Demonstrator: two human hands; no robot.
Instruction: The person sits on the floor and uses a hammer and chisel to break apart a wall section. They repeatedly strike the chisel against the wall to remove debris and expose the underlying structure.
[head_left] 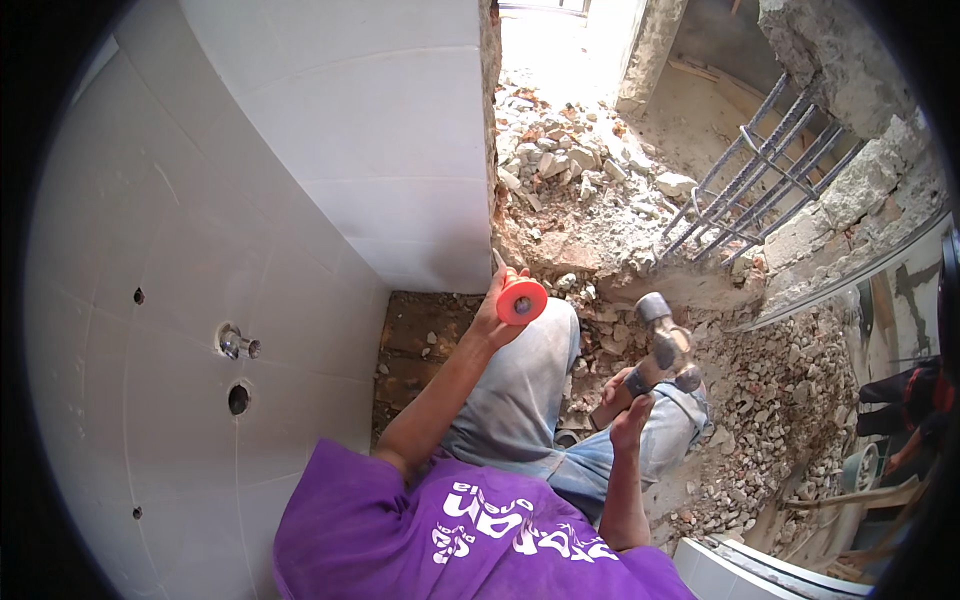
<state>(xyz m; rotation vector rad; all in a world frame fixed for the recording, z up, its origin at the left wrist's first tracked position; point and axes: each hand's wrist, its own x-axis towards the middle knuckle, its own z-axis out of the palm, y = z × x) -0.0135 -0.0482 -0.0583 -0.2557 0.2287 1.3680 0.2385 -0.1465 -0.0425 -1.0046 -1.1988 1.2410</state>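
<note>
My left hand is closed around a chisel with a round orange-red hand guard. The struck end faces up toward me, and the blade points away at the broken edge of the tiled wall. Whether the tip touches the wall I cannot tell. In my right hand, a hammer is gripped by its handle, its worn metal head raised above my right knee. The hammer is apart from the chisel. My legs in dusty jeans are bent beneath both hands.
Broken rubble covers the ground on the right and in the opening ahead. Bare rebar juts from broken concrete at the far right. A metal valve sticks out of the left wall. At the right edge are another person's arm and a bucket.
</note>
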